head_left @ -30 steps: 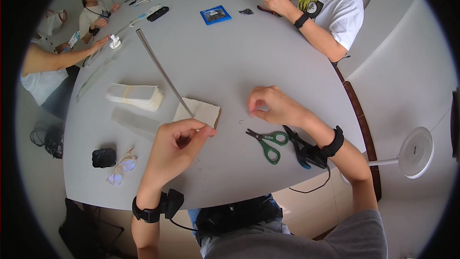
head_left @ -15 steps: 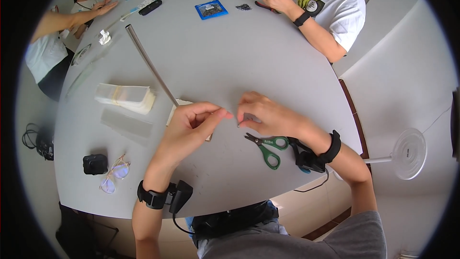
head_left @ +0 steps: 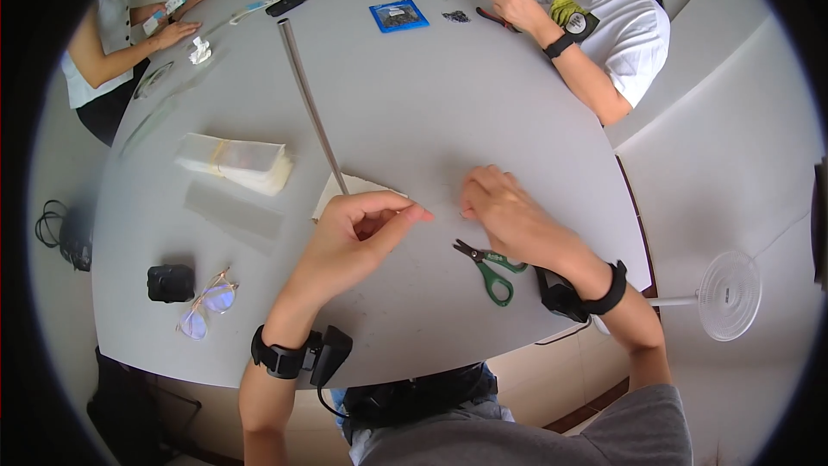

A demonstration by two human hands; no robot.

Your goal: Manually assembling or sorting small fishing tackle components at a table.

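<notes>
My left hand [head_left: 366, 233] is closed in a pinch, thumb against the fingertips, just in front of a cream-coloured block or card [head_left: 378, 185]. From that block a thin metal rod [head_left: 309, 95] rises at a slant. To the right, with a gap between them, my right hand [head_left: 522, 216] has its fingers curled together, and its fingertips are partly hidden. Whatever either pinch holds is too small to make out. Green-handled scissors [head_left: 493, 280] lie below my right hand, blades pointing up and left.
Banded clear plastic sleeves [head_left: 241, 158] lie left, with a loose sleeve [head_left: 233, 214] below. Glasses [head_left: 211, 302] rest beside a small black box [head_left: 171, 283]. A blue tray of small dark pieces [head_left: 398, 15] sits farther back. Co-workers [head_left: 595, 34] occupy the far right and far left.
My right hand has moved right, away from the left, widening the gap between them. The view has shifted a little. At far left, a co-worker's hands now show with a package.
</notes>
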